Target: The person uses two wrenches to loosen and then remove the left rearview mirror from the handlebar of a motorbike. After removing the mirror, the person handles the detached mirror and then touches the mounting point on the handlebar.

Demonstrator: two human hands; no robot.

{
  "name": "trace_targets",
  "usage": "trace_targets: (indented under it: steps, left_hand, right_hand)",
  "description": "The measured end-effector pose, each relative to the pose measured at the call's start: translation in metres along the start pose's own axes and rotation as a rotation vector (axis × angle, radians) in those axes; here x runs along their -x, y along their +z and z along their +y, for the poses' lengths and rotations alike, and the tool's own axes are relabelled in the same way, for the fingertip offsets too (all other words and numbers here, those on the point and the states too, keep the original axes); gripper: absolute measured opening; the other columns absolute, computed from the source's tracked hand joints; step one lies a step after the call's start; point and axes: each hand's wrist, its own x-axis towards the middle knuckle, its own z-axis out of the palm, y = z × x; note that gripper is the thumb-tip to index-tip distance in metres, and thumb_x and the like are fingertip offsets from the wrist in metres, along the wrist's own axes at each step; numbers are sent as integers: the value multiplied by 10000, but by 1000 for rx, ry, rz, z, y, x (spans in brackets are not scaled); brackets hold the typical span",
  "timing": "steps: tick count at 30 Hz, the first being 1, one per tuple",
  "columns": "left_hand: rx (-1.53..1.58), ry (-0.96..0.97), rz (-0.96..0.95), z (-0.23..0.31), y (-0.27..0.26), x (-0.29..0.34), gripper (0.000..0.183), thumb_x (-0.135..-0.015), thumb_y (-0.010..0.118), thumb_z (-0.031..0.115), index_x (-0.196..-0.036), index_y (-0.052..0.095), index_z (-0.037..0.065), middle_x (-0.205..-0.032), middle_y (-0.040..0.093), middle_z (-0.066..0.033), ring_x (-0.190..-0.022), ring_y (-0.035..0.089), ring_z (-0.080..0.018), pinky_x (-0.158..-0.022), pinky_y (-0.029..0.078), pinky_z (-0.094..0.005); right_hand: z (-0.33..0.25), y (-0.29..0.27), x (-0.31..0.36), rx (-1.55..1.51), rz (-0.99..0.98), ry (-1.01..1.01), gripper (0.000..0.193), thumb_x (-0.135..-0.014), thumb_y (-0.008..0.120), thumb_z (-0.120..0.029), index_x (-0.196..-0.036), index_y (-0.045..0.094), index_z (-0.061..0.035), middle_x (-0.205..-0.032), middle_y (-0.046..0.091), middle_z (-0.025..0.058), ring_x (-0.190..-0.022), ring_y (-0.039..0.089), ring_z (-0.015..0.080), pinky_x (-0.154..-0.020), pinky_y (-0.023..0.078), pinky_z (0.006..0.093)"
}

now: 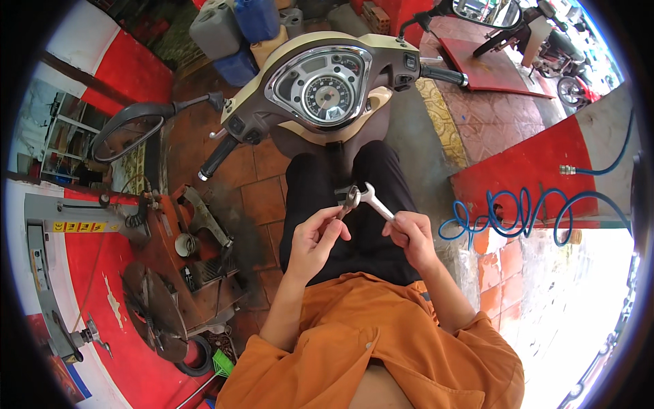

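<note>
Over my lap, my right hand (411, 238) is closed round the shank of a silver open-end wrench (379, 203), its forked jaw pointing up and to the left. Close beside that jaw is a small dark metal piece with a rounded head (351, 198), pinched in the fingers of my left hand (315, 240). Its exact kind does not show. The two metal heads come close together; whether they touch I cannot tell. Beyond my knees stands a scooter, with its round-dialled dashboard (325, 92), left handlebar grip (218, 158) and right handlebar grip (444, 73).
The scooter's left mirror (129, 131) juts out at the left. A brown workbench (163, 238) carries metal parts there, near a grey tyre machine arm (37, 273). To the right, a coiled blue air hose (524, 211) hangs against a red and white panel (531, 160). Plastic jerrycans (216, 31) stand behind.
</note>
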Motion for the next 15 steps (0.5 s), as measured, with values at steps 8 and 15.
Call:
trace_targets:
  steps: [8,15]
  left_hand:
    - [247,-169,107,-10,-3,-5,383,-1032,458,274,-1302,538,13,-783,575,-10,-521,357,2,-448,257,-144]
    - [269,-159,-65,-39,16,2,1120,-764,622,723,-1509,201,0,-1035,534,-1,-608,376,-5,-495,259,-150]
  right_hand:
    - [9,-4,0,-469,58,-104,400,-965,463,-303,-685,534,-26,-502,336,-27,-455,272,77,-453,205,256]
    - [5,21,6,312,-111,55,356,-1000,473,-237,-848,690,1,-604,535,9,-560,453,64,-516,355,244]
